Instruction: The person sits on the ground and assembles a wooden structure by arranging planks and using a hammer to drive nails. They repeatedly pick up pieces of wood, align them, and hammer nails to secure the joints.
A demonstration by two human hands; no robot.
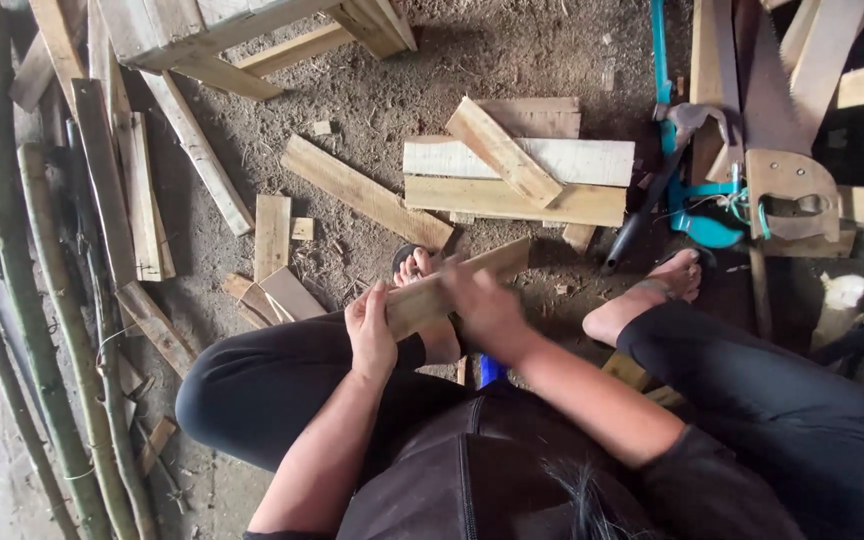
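Leftmost, green poles (27, 300) and loose slats (122, 180) lie along the dirt floor (352, 90). Next, short offcuts (272, 235) near the person's knee. Left hand (370, 335) is wrapped around the near end of a wood plank (452, 285), fingers closed on it, thumb on top. Plank sits across the lap above a sandaled foot (417, 265), tilted up toward the right. Right hand (487, 310) is blurred on the plank's middle; it touches the wood, but grip can't be told, closed or flat. Plank looks stiff, light, rough-sawn, so splinters likely; best held at the ends, by the edges. Behind it, stacked boards (517, 175). Far right, a handsaw (787, 170) and a blue-framed tool (692, 190) rest by the other foot (677, 275).
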